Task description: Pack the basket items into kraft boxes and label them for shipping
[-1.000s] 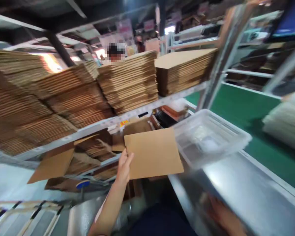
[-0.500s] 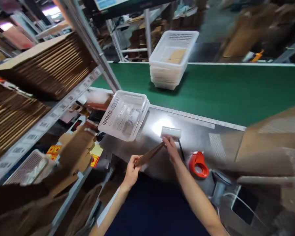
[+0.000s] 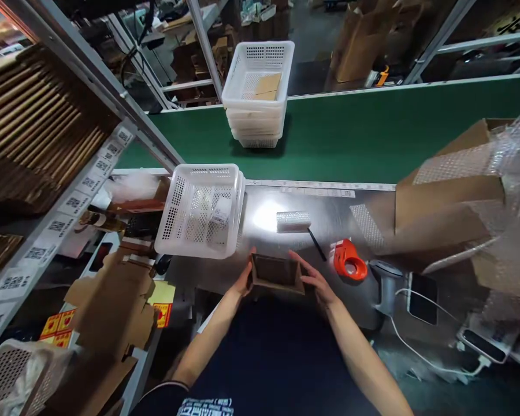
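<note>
Close to my body, a small brown cardboard box [image 3: 278, 271] stands between my hands with its open side facing up. My left hand [image 3: 242, 281] grips its left wall, the fingertips showing at the far left corner. At the opposite end, my right hand [image 3: 319, 283] has its fingers stretched along the right wall, touching the box. The box looks hollow and dark inside. Just beyond it on the metal table [image 3: 260, 242] lies a roll wrapped in bubble wrap [image 3: 293, 221], with a black pen-like stick [image 3: 317, 244] beside it. A red tape dispenser [image 3: 349, 260] sits right of my right hand.
A white perforated basket [image 3: 199, 248] holding a labelled packet is at the left. Stacked white baskets [image 3: 260, 112] stand on the green conveyor belt [image 3: 351, 138]. A scanner [image 3: 386, 283], phone [image 3: 422, 297] and large carton with bubble wrap [image 3: 448, 202] occupy the right; flat cartons [image 3: 39, 121] fill the left shelf.
The flat, folded cardboard in my hands is now opened into a box shape. Both hands have shifted to its two ends, the right one lower and nearer my body. My view has turned rightward.
</note>
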Demonstrator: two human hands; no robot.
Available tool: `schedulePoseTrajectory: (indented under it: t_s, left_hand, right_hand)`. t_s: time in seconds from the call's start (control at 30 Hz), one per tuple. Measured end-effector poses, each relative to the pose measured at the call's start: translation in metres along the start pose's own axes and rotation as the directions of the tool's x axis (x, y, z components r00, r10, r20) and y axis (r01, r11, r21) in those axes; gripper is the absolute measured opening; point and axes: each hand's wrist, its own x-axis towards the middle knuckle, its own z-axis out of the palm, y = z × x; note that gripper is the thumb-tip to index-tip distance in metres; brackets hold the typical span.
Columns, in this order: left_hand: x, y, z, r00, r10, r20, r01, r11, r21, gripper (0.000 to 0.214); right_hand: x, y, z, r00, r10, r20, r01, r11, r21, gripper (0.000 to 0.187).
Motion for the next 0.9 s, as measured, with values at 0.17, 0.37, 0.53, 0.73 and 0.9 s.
schedulePoseTrajectory:
  t_s: [0.17,0.37,0.53,0.73,0.9]
  left_hand:
    - [0.010,-0.017,0.008,0.985,-0.116,0.131,0.115,0.993,0.014,0.079]
    - [0.021,-0.025,0.007,0.940,0.341,-0.004,-0.313,0.867,0.388,0.054]
    - [0.018,-0.048,-0.016,0.766,0.623,0.159,-0.584,0.572,0.576,0.024]
    - [0.003,-0.038,-0.052,0.739,0.498,0.454,-0.653,0.360,0.666,0.050]
    - [-0.015,-0.027,-0.056,0.836,0.261,0.482,-0.538,0.561,0.629,0.097]
  right_hand:
    - [0.014,0.028,-0.007,0.986,0.131,-0.108,-0.138,0.988,-0.064,0.089]
    - [0.026,0.048,-0.005,0.972,-0.143,-0.188,0.067,0.930,-0.362,0.088]
    - [0.020,0.064,-0.018,0.780,-0.623,-0.056,0.425,0.593,-0.684,0.025]
    - [0.000,0.032,-0.054,0.847,-0.429,0.314,0.506,0.471,-0.723,0.046]
    - [-0.028,0.016,-0.063,0.934,-0.172,0.314,0.356,0.517,-0.778,0.079]
